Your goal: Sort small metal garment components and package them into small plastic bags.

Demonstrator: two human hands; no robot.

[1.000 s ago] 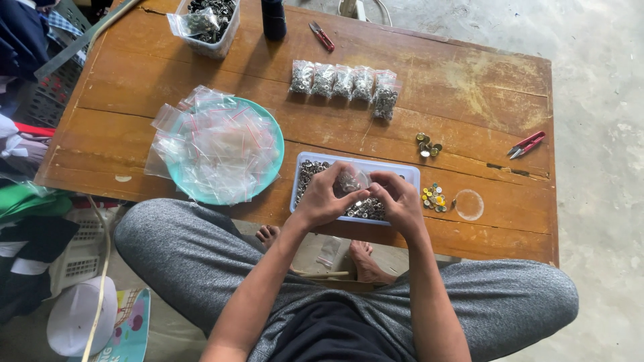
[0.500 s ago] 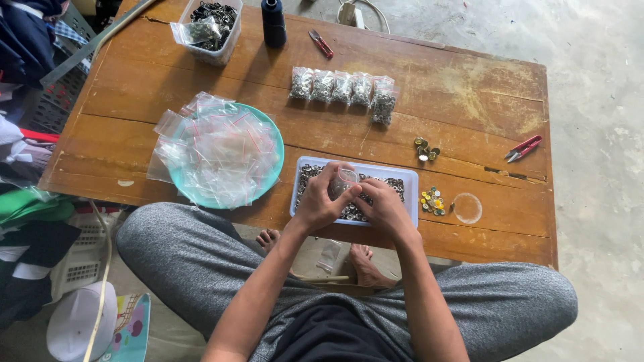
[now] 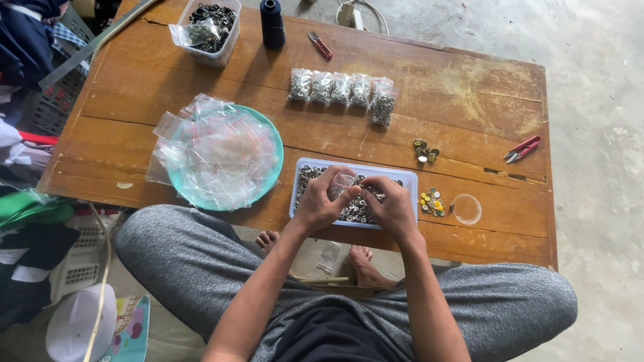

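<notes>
— While the blue tray (image 3: 409, 182) of small metal pieces (image 3: 355, 209) sits at the table's (image 3: 469, 100) near edge, what is held?
— A small clear bag (image 3: 340, 184) is pinched above it by the left hand (image 3: 320, 204); the right hand's (image 3: 392, 208) fingers are curled among the pieces.

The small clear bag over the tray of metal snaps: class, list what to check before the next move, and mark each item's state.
1. Small clear bag held by both hands, left hand and right hand: ok.
2. Bag sits over the white tray, so spills land inside: ok.
3. Bag mouth open: cannot tell, the fingers cover it.
4. Tray holds metal snaps: ok.
5. Empty bags heaped on the teal plate beside the left hand: ok.
6. Filled bags lined up in a row further up the wooden table, apart from the tray: ok.
</notes>
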